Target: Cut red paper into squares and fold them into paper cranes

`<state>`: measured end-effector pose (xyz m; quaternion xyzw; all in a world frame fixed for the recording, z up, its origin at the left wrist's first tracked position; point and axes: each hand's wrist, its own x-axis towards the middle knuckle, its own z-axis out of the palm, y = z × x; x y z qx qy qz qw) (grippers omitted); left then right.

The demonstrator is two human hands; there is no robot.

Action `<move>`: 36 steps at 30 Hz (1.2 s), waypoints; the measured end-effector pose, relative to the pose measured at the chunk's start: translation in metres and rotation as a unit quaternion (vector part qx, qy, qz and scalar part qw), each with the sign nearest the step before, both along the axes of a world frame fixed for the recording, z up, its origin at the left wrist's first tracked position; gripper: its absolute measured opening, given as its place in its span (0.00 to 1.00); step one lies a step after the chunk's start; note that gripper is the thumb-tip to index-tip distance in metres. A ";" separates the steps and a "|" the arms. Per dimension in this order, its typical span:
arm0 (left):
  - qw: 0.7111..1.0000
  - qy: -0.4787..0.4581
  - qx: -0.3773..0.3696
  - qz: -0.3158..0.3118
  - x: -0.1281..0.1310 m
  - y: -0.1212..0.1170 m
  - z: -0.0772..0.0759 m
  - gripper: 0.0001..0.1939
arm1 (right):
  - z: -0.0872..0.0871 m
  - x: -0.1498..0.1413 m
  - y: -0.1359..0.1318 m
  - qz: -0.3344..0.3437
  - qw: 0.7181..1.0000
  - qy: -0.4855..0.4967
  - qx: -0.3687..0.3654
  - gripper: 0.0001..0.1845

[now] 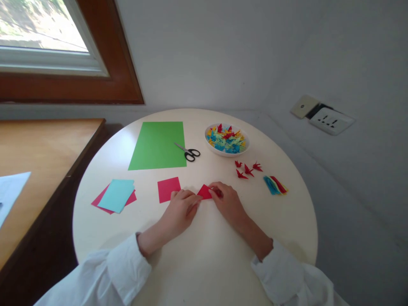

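Note:
A small red piece of origami paper (205,192), folded to a triangle, lies on the table between my hands. My left hand (182,211) pinches its left corner, fingers closed. At the paper's right side, my right hand (228,202) grips the other corner between thumb and fingers. A flat red paper square (168,189) rests just beyond my left hand, partly covered by its fingers. Several red paper cranes (247,170) stand past my right hand.
On the round white table (197,263) are a green sheet (159,142), black-handled scissors (190,154), a white bowl (219,153) of colourful cranes, folded paper strips (275,185) and stacked light-blue paper (117,195) over red. A wooden desk (47,148) stands left; walls border the back and right.

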<state>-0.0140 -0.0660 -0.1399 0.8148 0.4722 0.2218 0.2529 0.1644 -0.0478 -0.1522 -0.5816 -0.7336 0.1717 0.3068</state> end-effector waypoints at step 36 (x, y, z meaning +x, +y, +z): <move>0.994 0.101 0.028 0.010 0.004 -0.006 0.006 0.17 | -0.009 -0.003 0.010 0.033 0.997 -0.049 0.057 0.07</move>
